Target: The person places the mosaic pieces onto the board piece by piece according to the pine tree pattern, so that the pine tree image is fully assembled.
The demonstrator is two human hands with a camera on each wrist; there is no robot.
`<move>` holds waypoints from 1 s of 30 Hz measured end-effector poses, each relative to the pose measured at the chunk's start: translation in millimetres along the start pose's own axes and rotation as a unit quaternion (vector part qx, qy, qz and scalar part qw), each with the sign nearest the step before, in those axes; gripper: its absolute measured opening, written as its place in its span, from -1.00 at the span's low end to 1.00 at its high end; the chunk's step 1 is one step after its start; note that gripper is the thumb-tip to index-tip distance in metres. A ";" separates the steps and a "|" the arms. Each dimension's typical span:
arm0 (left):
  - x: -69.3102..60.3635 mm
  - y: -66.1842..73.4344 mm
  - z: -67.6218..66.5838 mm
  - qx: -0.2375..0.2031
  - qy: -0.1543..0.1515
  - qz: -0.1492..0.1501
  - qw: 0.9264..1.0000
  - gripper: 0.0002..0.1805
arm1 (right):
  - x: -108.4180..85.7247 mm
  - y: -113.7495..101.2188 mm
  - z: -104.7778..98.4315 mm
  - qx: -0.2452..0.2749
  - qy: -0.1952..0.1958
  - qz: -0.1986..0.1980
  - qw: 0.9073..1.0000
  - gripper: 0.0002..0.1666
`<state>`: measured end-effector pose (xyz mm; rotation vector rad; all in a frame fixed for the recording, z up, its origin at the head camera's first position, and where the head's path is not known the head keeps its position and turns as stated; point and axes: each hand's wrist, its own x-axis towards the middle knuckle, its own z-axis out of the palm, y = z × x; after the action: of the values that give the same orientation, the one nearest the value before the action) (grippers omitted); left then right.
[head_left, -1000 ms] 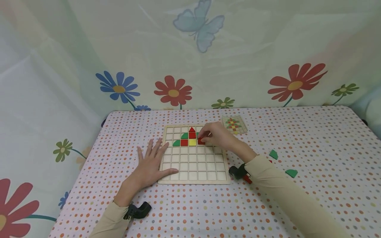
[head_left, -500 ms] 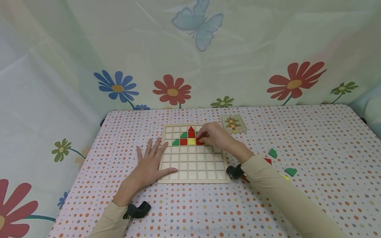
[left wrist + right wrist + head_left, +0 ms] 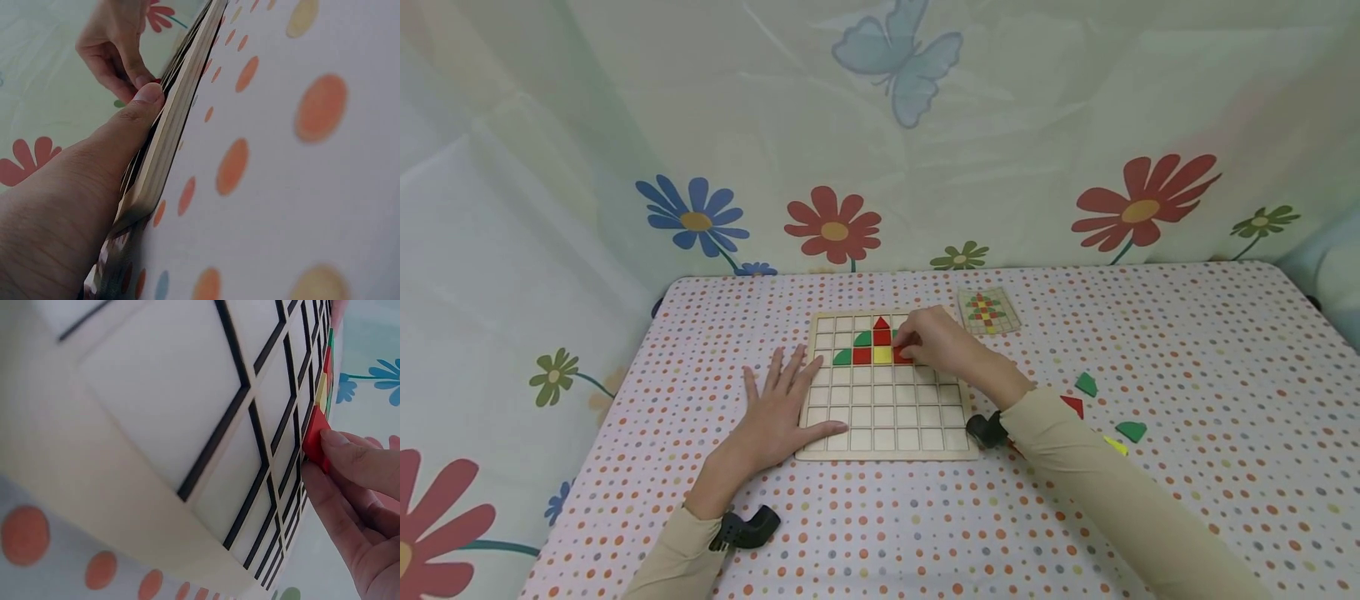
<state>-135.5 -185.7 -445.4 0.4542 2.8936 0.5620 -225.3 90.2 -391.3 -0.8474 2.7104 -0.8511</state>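
Observation:
A wooden grid board (image 3: 883, 417) lies on the table, with colored tiles set in its upper cells. My left hand (image 3: 771, 421) rests spread on the board's left side, thumb over its lower left part. Over the upper right part, my right hand (image 3: 936, 337) pinches a red square tile (image 3: 315, 434) between thumb and fingers. That tile is at the cell right of the yellow square (image 3: 882, 355); the right wrist view shows it slightly tilted. Left of the yellow are a red square (image 3: 862, 356) and a green rounded tile (image 3: 842, 357). A red triangle (image 3: 881, 323) tops the pattern. Fingers partly hide the right side.
A pattern card (image 3: 989, 312) with a tree design lies behind the board to the right. Loose pieces lie beyond my right forearm: green tiles (image 3: 1131, 431), a red tile (image 3: 1073, 406) and a partly covered yellow tile (image 3: 1116, 445). A flowered cloth hangs behind the table.
My right hand has shifted slightly left, bringing the red tile closer against the yellow square. The right forearm has moved a little, uncovering loose red and yellow tiles. My left hand stays in place.

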 end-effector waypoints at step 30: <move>-0.2 -0.4 -0.7 -0.003 0.006 0.005 1.000 0.18 | -16.7 -7.6 -3.4 0.006 -0.029 0.016 0.999 -0.77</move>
<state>-135.6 -186.4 -444.8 0.4673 2.9019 0.5764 -209.1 96.2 -384.3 -0.8125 2.6588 -0.8227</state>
